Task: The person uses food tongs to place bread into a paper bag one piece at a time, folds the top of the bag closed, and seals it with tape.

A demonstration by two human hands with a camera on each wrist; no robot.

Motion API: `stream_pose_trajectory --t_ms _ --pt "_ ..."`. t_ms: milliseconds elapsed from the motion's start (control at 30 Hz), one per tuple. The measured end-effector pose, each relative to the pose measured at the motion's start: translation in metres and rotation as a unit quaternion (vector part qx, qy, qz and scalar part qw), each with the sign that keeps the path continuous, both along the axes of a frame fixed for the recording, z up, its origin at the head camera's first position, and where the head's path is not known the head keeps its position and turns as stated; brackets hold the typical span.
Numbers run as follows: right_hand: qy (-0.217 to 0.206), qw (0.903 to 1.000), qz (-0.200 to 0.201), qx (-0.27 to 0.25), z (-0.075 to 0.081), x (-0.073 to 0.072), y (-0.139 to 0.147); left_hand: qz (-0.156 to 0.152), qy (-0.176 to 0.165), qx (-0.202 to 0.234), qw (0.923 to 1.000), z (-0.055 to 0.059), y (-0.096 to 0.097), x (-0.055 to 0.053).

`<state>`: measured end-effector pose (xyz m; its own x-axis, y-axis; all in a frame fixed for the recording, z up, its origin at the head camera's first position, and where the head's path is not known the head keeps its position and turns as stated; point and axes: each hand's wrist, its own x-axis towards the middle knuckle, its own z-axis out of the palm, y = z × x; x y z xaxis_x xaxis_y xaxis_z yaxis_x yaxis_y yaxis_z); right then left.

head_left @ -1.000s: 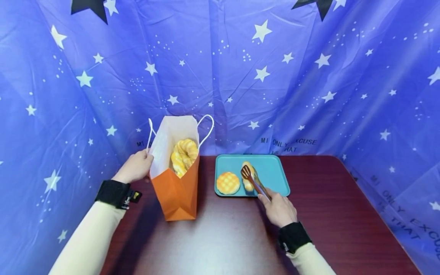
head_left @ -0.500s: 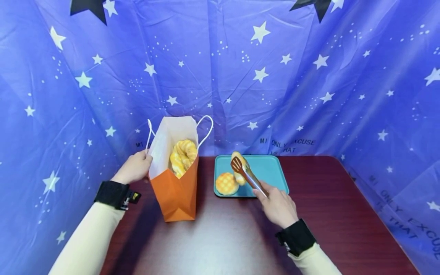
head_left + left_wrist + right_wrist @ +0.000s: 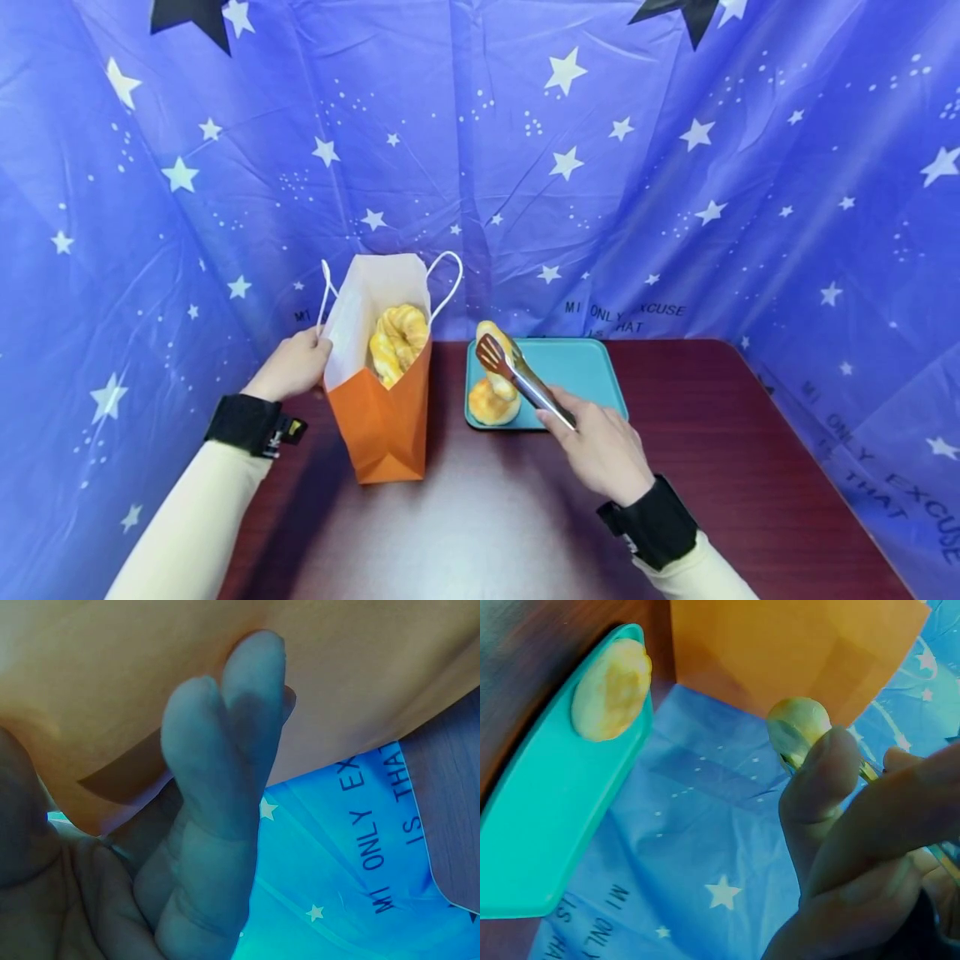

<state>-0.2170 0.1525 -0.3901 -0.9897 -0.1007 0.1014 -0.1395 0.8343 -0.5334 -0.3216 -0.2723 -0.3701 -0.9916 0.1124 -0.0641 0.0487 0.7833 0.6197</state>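
My left hand [image 3: 288, 367] pinches the left rim of an orange paper bag [image 3: 378, 425] with a white inside and white cord handles. In the left wrist view its fingers [image 3: 217, 787] lie against the bag wall. A twisted bread ring [image 3: 402, 333] shows in the bag's mouth. My right hand [image 3: 603, 450] grips metal tongs [image 3: 543, 400] with brown slotted ends. Between those ends is a long bread roll [image 3: 487, 329], raised above the left side of the tray. Below it, partly covered in the head view, a round bun [image 3: 491, 408] lies on the tray.
The teal tray [image 3: 581, 375] lies at the back of the dark red table [image 3: 690, 433], right of the bag. A blue star-printed curtain [image 3: 510, 167] hangs behind and at both sides. The right wrist view shows the bag [image 3: 780, 652] beyond the roll.
The tongs have lifted the long roll from the tray and carried it left, over the round bun toward the bag. My left hand has stayed at the bag's rim.
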Motion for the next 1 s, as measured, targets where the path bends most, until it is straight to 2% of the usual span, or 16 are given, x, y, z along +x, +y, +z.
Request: stream_pose_trajectory --t_ms 333,533,733,1000 --pt "0.017 0.9995 0.025 0.0 0.025 0.019 -0.013 0.0 -0.002 0.0 1.0 -0.001 0.0 0.0" --pt "0.025 0.9987 0.045 -0.002 0.034 0.028 -0.019 0.001 -0.001 0.0 1.0 0.0 0.001 0.0" --pt "0.052 0.9965 0.065 -0.002 0.041 0.025 -0.027 -0.001 -0.003 0.0 1.0 0.001 0.0 0.0" --pt "0.048 0.9936 0.102 -0.004 0.059 0.011 -0.048 0.0 -0.001 -0.001 1.0 -0.001 0.001 -0.001"
